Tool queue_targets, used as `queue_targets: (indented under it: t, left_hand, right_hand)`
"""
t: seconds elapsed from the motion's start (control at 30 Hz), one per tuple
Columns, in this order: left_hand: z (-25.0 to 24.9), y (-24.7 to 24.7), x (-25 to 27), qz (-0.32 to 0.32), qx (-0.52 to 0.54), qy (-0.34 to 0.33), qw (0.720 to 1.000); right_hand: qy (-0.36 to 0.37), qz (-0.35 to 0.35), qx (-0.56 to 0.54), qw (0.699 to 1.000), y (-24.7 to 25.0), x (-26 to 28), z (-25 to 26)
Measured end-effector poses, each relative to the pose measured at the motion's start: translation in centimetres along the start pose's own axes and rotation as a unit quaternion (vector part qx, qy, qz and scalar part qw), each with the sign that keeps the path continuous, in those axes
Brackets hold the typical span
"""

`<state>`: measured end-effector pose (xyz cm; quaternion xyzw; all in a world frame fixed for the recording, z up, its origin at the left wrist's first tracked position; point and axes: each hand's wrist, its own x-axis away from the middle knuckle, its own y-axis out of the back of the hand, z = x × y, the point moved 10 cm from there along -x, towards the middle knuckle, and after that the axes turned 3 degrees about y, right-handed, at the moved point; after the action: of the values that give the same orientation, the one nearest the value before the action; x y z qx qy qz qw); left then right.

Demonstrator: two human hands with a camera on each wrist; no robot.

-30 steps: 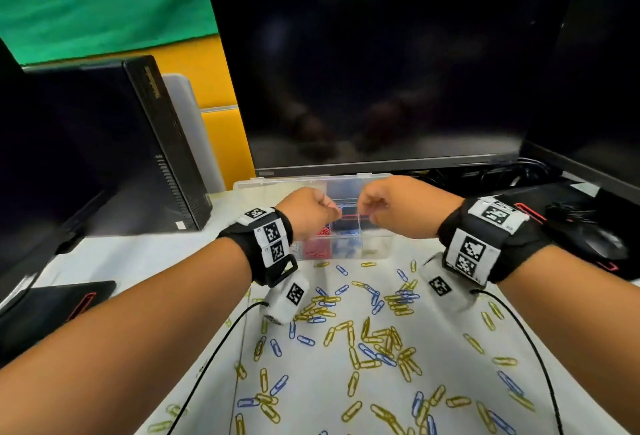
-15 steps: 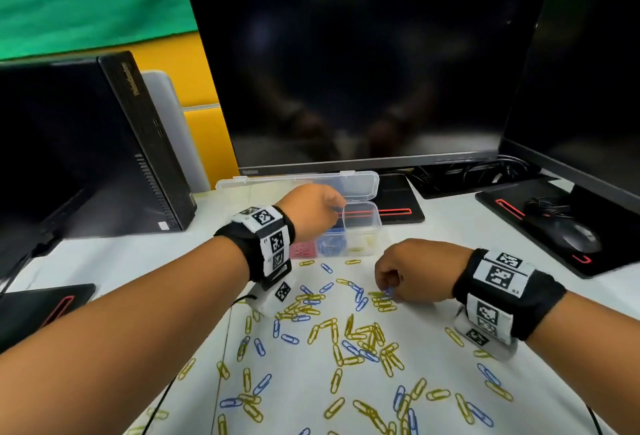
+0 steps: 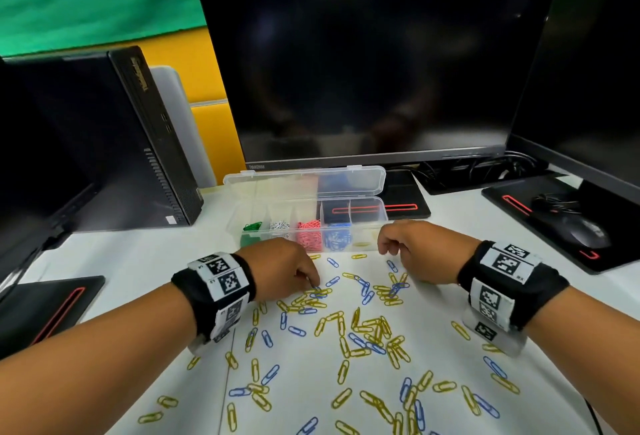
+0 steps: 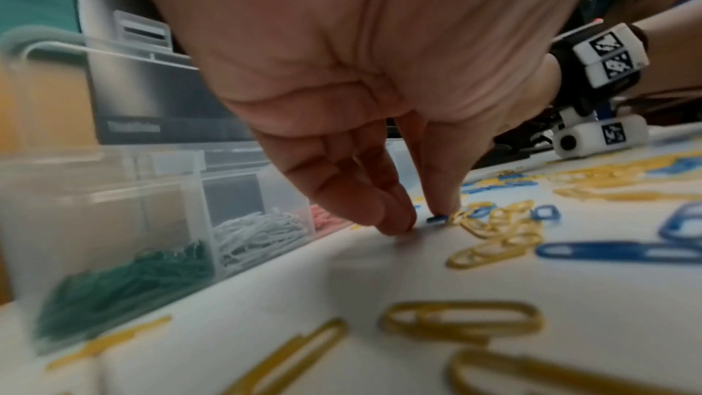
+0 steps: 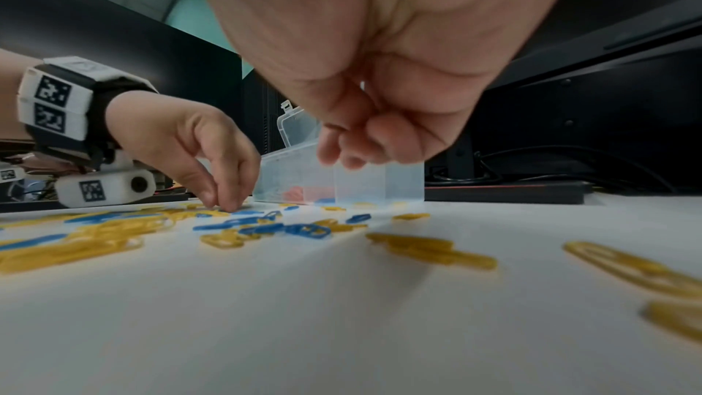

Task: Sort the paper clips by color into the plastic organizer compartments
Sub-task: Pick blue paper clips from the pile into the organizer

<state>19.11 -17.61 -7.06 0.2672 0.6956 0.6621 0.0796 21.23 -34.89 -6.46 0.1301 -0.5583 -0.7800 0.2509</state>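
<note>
The clear plastic organizer (image 3: pixel 378 213) stands open, with green, white, red, blue and a few yellow clips in separate compartments. Loose yellow and blue paper clips (image 3: pixel 363 330) lie scattered on the white sheet in front of it. My left hand (image 3: pixel 316 286) is down on the sheet, its fingertips pinching the end of a blue paper clip (image 4: pixel 437 219) that still lies among yellow ones. My right hand (image 3: pixel 386 251) hovers at the organizer's front right corner (image 5: pixel 379 182). Its fingers (image 5: pixel 334 155) are curled with the tips together, and whether they hold a clip is hidden.
A dark monitor (image 3: pixel 374 70) stands right behind the organizer and a black PC tower (image 3: pixel 138 143) to the left. A mouse (image 3: pixel 585 233) on a black pad sits at the right, and another black pad (image 3: pixel 45 310) at the left edge.
My left hand came down from the organizer onto the clips on the sheet. My right hand lifted off the pile and moved up to the organizer's right end.
</note>
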Motion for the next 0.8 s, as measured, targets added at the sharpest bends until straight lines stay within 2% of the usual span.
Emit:
queue_targets:
  t: [0.13,0.23,0.4,0.53,0.63,0.7,0.8]
  left_hand:
    - [-0.3,-0.4,-0.3,0.002,-0.037,-0.009,0.999]
    - [0.2,-0.8,-0.6,0.011,-0.034,0.01,0.999]
    - [1.9,-1.1,-0.9,0.016,0.02,0.046,0.999]
    - [3.4,-1.1,-0.7,0.021,0.063,0.076,0.995]
    - [3.3,-0.8,-0.9,0.017,0.054,0.075,0.996]
    - [2.8,-0.4,-1.0,0.002,0.043,0.072,0.996]
    - [2.4,-0.3,-1.3,-0.005,0.033,0.069,0.997]
  right_hand:
    - [0.012,0.051,0.004,0.999,-1.1,0.3,0.4]
    - [0.02,0.096,0.051,0.994,-2.4,0.5,0.5]
    - [0.004,0.104,0.057,0.993,-2.7,0.4,0.4]
    - [-0.02,0.071,0.024,0.997,-1.5,0.7,0.0]
    - [-0.003,-0.013,-0.078,0.997,1.5,1.0,0.3]
    - [-0.002,-0.044,-0.264,0.963,2.4,1.1,0.0]
    - [-0.035,-0.034,-0.515,0.856,1.6,0.9,-1.4]
